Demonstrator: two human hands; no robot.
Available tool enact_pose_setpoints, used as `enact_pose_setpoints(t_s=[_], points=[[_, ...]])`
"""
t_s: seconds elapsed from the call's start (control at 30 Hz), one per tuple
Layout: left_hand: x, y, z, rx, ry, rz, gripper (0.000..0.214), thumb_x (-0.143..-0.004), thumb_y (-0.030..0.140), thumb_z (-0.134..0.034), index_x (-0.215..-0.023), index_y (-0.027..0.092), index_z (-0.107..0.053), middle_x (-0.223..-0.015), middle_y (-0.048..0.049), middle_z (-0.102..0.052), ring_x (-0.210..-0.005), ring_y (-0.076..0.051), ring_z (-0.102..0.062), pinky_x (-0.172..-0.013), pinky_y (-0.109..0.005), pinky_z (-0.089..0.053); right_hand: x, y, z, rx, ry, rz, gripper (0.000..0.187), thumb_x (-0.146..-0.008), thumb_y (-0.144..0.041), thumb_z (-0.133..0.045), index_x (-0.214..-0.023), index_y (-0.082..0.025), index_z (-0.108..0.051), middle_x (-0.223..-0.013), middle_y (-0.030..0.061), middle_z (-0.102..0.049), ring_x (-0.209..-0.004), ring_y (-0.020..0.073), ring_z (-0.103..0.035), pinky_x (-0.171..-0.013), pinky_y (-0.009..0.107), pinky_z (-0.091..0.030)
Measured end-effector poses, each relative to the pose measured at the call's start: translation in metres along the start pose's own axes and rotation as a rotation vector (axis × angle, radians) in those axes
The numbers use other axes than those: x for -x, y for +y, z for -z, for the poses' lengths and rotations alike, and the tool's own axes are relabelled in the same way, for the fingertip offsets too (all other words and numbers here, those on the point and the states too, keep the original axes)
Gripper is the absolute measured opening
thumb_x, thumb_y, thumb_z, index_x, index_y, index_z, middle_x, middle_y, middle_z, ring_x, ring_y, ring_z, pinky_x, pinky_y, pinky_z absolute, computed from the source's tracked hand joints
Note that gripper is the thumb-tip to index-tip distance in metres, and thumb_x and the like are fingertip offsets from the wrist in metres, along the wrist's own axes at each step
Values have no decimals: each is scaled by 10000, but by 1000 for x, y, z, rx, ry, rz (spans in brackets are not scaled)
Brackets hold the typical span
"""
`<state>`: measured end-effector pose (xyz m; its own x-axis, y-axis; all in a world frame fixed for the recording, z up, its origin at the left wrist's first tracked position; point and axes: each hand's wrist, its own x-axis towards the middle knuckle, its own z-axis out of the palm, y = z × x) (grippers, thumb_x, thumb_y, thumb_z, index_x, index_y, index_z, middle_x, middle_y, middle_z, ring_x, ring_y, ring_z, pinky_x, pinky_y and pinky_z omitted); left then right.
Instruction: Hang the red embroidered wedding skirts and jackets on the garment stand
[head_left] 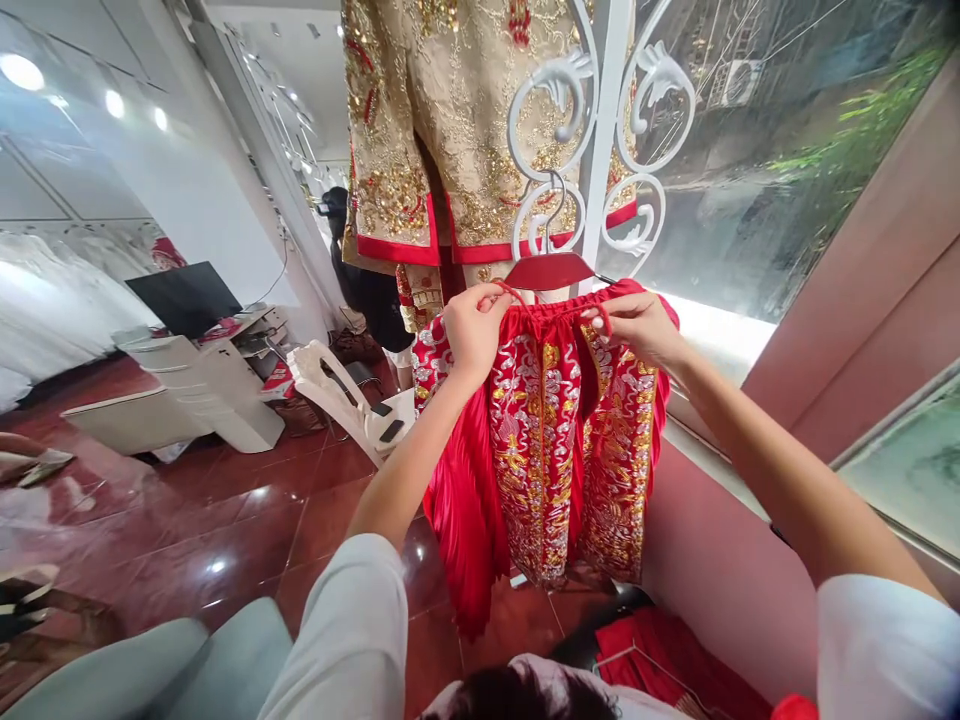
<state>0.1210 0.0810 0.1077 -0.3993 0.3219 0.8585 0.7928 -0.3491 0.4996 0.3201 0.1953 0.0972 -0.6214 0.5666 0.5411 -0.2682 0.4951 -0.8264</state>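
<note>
A red embroidered skirt (pixel 540 450) with gold and silver stitching hangs in front of me from a red hanger (pixel 551 270). The hanger's hook sits on a white scrolled metal stand (pixel 600 150). My left hand (pixel 472 330) is closed on the left of the skirt's waistband, a thin red loop pinched in its fingers. My right hand (pixel 637 325) grips the right of the waistband, fingers curled over the cloth. Above hangs a gold embroidered jacket (pixel 442 130) with red trim.
A white plastic chair (pixel 345 395) lies tipped to the left on the red tiled floor (pixel 225 520). A white desk (pixel 202 390) with a dark monitor (pixel 184 298) stands further left. A glass window (pixel 757 130) and pink wall (pixel 720 570) are on the right. More red cloth (pixel 660 655) lies below.
</note>
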Motion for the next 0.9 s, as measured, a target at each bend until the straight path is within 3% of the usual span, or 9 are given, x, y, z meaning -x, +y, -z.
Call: enact_pose_setpoints(t_s=[0.07, 0.13, 0.23, 0.3, 0.43, 0.6, 0.77, 0.9], points=[[-1, 4, -10, 151, -32, 37, 56, -727, 167, -689, -673, 163, -677, -490, 57, -409, -483, -76, -354, -517, -240, -300, -5, 1, -11, -45, 76, 55, 283, -594, -408, -785, -783, -200, -758, -511, -21, -530, -445, 56, -374, -411, 216, -276], [-2, 6, -18, 288, -157, 98, 69, -689, 201, -733, -671, 153, -686, -518, 48, -469, -490, -69, -359, -511, -234, -303, -10, -2, -22, -23, 125, 125, 246, -596, -376, -781, -759, -194, -753, -526, -17, -538, -480, 69, -411, -449, 223, -322], [-4, 6, -22, 463, -373, 169, 206, -639, 316, -787, -667, 138, -688, -650, -2, -605, -546, -76, -439, -535, -229, -351, -17, -7, -36, 130, 191, 234, 170, -651, -338, -724, -718, -182, -738, -598, 9, -594, -584, 105, -495, -554, 251, -398], [-6, 4, -23, 503, -438, 179, 274, -608, 371, -805, -642, 133, -673, -685, -15, -624, -570, -81, -462, -548, -228, -362, -21, -8, -42, 297, 213, 305, 160, -714, -304, -641, -724, -173, -731, -642, 24, -622, -599, 111, -505, -583, 260, -397], [-8, 4, -22, 423, -472, 152, 286, -605, 351, -801, -564, 130, -623, -563, 27, -507, -507, -58, -352, -498, -225, -269, -27, -3, -46, 687, 217, 465, 227, -770, -210, -494, -715, -156, -708, -643, 33, -614, -583, 112, -492, -583, 255, -351], [-8, 4, -20, 361, -504, 106, 169, -680, 128, -648, -533, 135, -566, -501, 55, -382, -481, -54, -275, -492, -230, -202, -26, 0, -49, 973, 167, 528, 273, -845, -200, -419, -800, -167, -686, -707, 46, -613, -631, 125, -496, -572, 244, -293], [-7, 5, -13, 242, -618, 141, 186, -684, 92, -568, -515, 147, -515, -461, 65, -317, -463, -59, -240, -490, -233, -174, -23, 0, -51, 1080, 118, 515, 292, -882, -238, -401, -753, -165, -652, -645, 35, -528, -573, 112, -396, -537, 246, -237], [-4, 4, -9, 214, -619, 143, 173, -682, 95, -565, -538, 158, -490, -459, 70, -330, -460, -62, -263, -499, -232, -217, -24, 2, -51, 984, 62, 534, 277, -856, -237, -407, -718, -155, -633, -643, 34, -525, -579, 110, -411, -553, 243, -275]])
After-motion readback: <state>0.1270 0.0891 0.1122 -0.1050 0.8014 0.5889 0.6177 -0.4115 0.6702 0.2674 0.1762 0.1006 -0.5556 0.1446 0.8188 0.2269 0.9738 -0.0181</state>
